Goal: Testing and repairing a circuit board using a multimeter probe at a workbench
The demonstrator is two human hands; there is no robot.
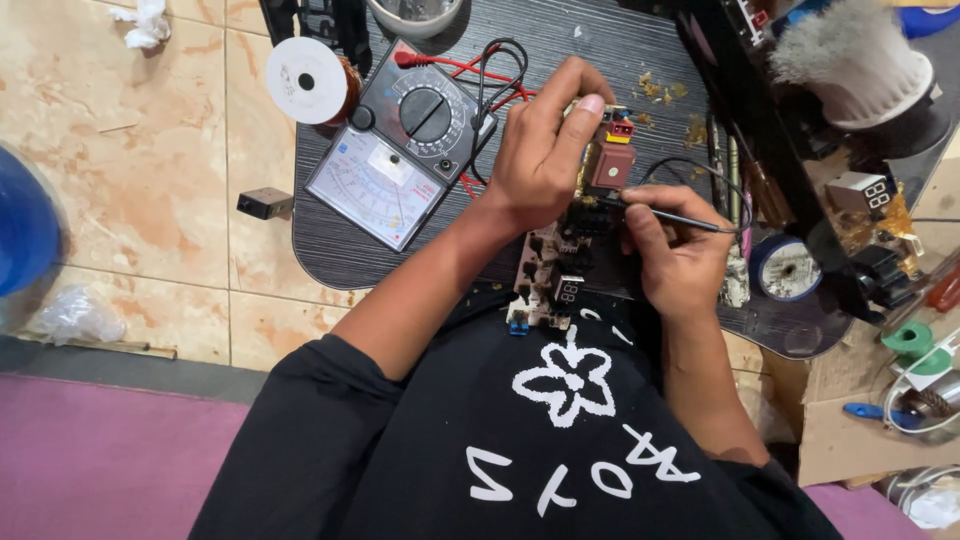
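Observation:
A beige circuit board (548,272) with a brown relay block, red and yellow connectors and a small display stands tilted at the near edge of a dark round table (330,240). My left hand (540,150) grips the board's top end, fingers curled over it. My right hand (675,255) pinches a thin black probe (680,218) like a pen, its tip touching the board below the relay. The probe's black lead loops up behind the hand.
An analog multimeter (400,150) with red and black leads lies left of the board. A white solder spool (305,80) sits at the table's far left edge. Tape roll (785,268), tools and a white brush (860,60) crowd the right. Tiled floor lies left.

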